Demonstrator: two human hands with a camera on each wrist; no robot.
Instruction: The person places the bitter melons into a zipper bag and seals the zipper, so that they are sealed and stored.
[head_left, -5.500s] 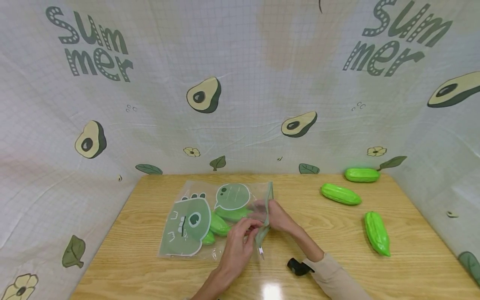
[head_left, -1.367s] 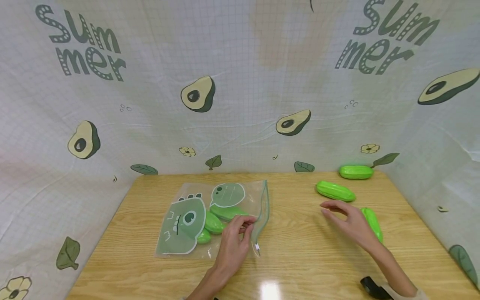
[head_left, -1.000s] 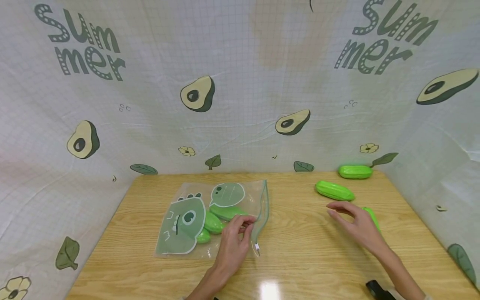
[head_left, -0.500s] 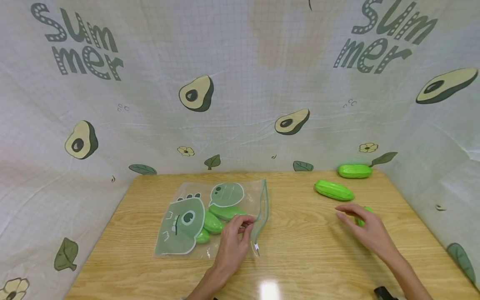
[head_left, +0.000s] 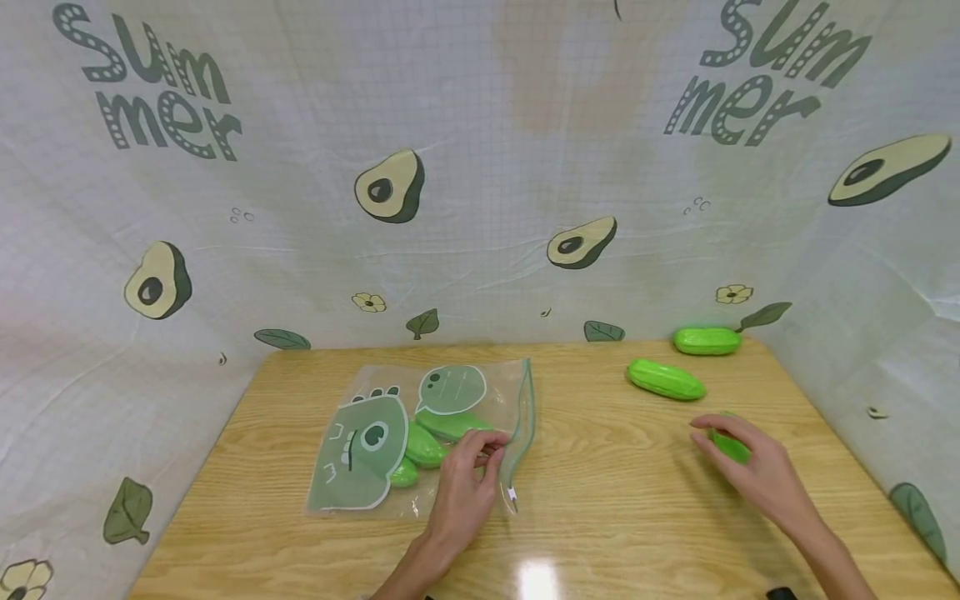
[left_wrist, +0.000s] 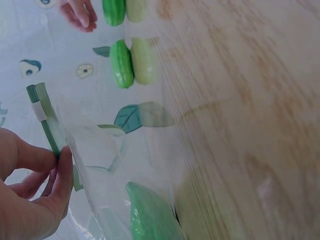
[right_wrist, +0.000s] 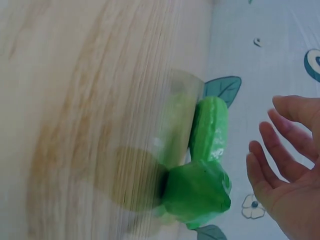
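Observation:
A clear zip bag (head_left: 337, 492) with a green dinosaur print lies flat on the left half of the table, its green-edged mouth facing right. Several green ridged cucumber-like pieces (head_left: 424, 446) show through its film. My left hand (head_left: 467, 492) pinches the bag near its mouth; in the left wrist view, thumb and forefinger hold the green zip strip (left_wrist: 48, 132). My right hand (head_left: 761, 471) hovers, fingers loosely bent and thumb apart, above the nearest loose cucumber-like piece (head_left: 731, 448), partly hiding it. The right wrist view shows that hand (right_wrist: 290, 165) holding nothing, apart from the piece.
Two more green cucumber-like pieces lie at the back right: one piece (head_left: 666, 380) further in, another piece (head_left: 707, 341) against the cloth backdrop (head_left: 480, 275). A white zip slider (head_left: 512, 493) sits at the bag's near corner. Patterned cloth also rises along both sides of the wooden table (head_left: 600, 517).
My right hand has left the bag's mouth and moved right, lately drifting further over the nearest loose piece. My left hand keeps its pinch on the bag; the mouth lies flatter than before.

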